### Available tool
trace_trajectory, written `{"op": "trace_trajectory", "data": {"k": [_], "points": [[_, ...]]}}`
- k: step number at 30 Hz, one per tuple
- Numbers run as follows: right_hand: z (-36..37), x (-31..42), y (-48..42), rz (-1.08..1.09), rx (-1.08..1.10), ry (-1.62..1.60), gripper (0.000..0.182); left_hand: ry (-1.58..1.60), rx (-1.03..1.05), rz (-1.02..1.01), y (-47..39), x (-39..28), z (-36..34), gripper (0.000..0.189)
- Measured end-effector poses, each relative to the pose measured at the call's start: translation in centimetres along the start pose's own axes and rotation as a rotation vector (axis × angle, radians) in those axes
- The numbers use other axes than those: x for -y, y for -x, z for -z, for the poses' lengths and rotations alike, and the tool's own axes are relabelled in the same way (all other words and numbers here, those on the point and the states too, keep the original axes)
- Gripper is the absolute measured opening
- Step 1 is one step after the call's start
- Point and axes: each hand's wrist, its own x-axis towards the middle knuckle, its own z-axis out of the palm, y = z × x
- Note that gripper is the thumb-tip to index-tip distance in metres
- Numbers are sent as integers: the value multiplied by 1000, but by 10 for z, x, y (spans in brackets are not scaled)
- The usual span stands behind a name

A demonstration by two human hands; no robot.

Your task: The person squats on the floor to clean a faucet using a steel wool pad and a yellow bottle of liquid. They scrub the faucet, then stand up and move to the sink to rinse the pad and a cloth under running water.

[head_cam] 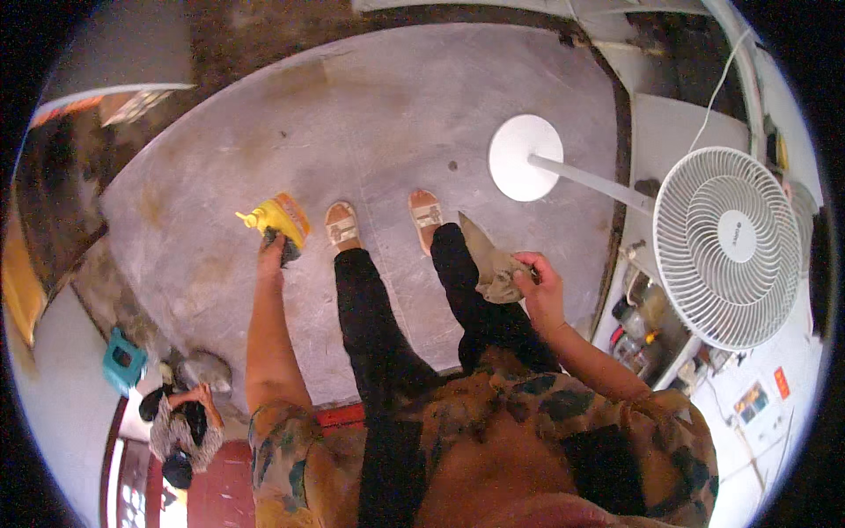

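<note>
My left hand (269, 256) is closed around a yellow plastic bottle (282, 215) with a narrow spout pointing left and an orange patch on its side. A dark grey wad (291, 252), perhaps a scrubber or cloth, is pressed between that hand and the bottle. In my right hand (545, 294) is a crumpled grey-brown cloth (494, 272), pinched between thumb and fingers. It hangs beside my right knee, its pointed end away from me. Both of my sandalled feet rest apart on the bare concrete floor (383, 119).
A white standing fan (726, 247) rises at the right, its round base (525, 173) on the floor. Cluttered shelving (637, 323) lines the right wall. At lower left another person (185, 432) sits near a teal plastic stool (124, 362).
</note>
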Motion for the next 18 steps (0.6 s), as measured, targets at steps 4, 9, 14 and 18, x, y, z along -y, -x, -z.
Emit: {"op": "trace_trajectory", "data": {"k": [4,9,14,18], "points": [[-37,-1,-3,-119,-38,-103,18,-66,-26,74,-73,27,27,44],[-80,-3,5,-144,-37,-287,24,-160,-54,128,-110,47,44,41],[-96,-13,25,-219,-32,-306,22,-276,-147,6,-84,66,92,39],[-93,0,55,-245,-145,-318,20,-89,-34,31,-24,24,63,40]]}}
